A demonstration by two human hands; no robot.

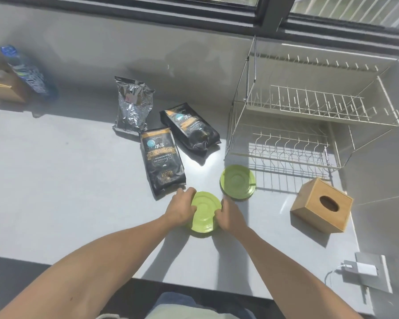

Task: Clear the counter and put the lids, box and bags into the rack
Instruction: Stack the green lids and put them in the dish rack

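The worktop (pixel 78 180) is a smooth, pale grey surface with a soft sheen where sunlight strikes it; the two green lids (pixel 205 212) (pixel 237 181) look like glossy moulded plastic with raised concentric rings; the rack (pixel 286 134) is thin metal wire, pale and slightly shiny; the box (pixel 321 206) is light wood with a matt, even finish; the two black bags (pixel 162 161) (pixel 190 128) are smooth film with a low gloss and printed gold lettering; the silver bag (pixel 133 104) is crinkled, reflective foil; the window frame (pixel 148 10) looks like dark matt metal.
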